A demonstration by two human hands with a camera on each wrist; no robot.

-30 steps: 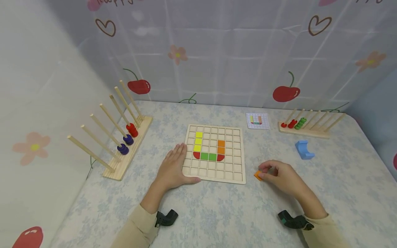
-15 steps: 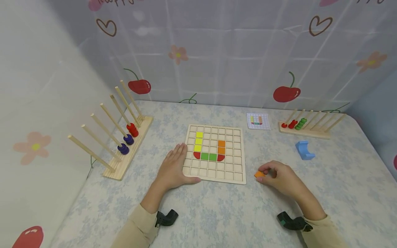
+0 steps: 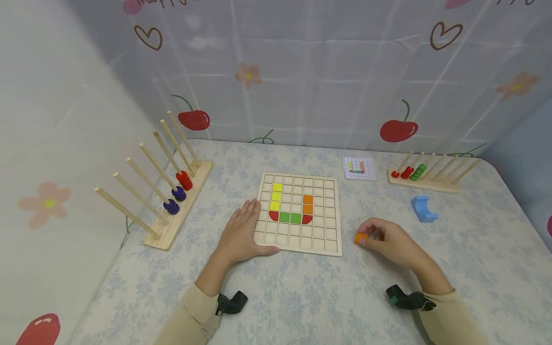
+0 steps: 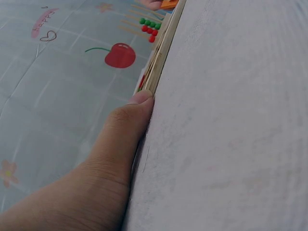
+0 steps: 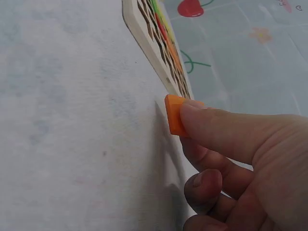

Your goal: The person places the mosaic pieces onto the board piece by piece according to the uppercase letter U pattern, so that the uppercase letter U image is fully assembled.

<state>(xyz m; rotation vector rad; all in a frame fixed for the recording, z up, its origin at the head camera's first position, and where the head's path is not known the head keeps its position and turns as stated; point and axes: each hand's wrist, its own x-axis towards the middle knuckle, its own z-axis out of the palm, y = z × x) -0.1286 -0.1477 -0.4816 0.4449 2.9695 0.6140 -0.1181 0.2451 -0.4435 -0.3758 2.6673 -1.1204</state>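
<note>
A wooden grid board (image 3: 327,232) lies mid-table, with yellow tiles (image 3: 276,196), green tiles (image 3: 290,218), red rounded tiles (image 3: 307,219) and orange tiles (image 3: 308,204) set in a U shape. My left hand (image 3: 241,235) rests flat at the board's left edge, its thumb along the near left corner. To the right of the board, my right hand (image 3: 390,241) pinches an orange square tile (image 5: 174,115) between thumb and fingers. In the right wrist view the tile is held tilted, apart from the board.
A pegged bead rack (image 3: 181,213) stands at the left, a smaller one (image 3: 424,182) at the back right. A pattern card (image 3: 360,168) showing a coloured U lies behind the board. A light blue curved block (image 3: 423,209) sits beyond my right hand.
My right hand has lifted slightly and shifted a little away from me, with the orange tile tilting up in its fingers. My left hand has stayed in place.
</note>
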